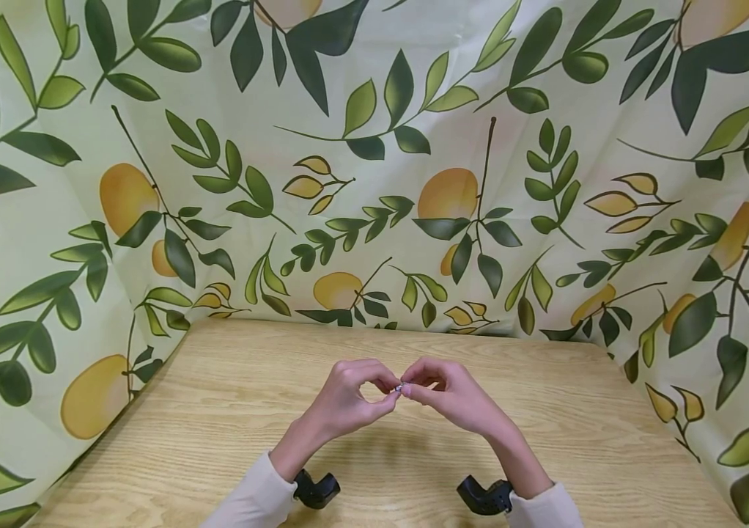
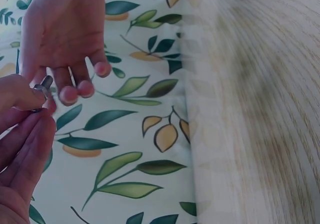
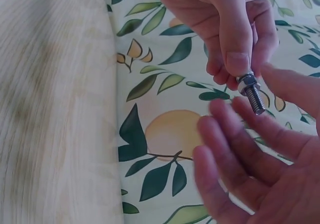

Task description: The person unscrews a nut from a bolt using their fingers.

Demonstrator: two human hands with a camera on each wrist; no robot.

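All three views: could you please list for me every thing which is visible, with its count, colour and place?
Table: one, light wood, lower part of the head view
Cloth: count unclear, whitish with green leaves and orange fruit, behind and beside the table
Bolt: one, silver, in the left hand
Nut: one, silver, around the bolt
Devices: two, black, one at each wrist
Sleeves: two, off-white, on the forearms
Left hand: one, bare, pinching the bolt
Right hand: one, bare, close to the bolt, contact unclear
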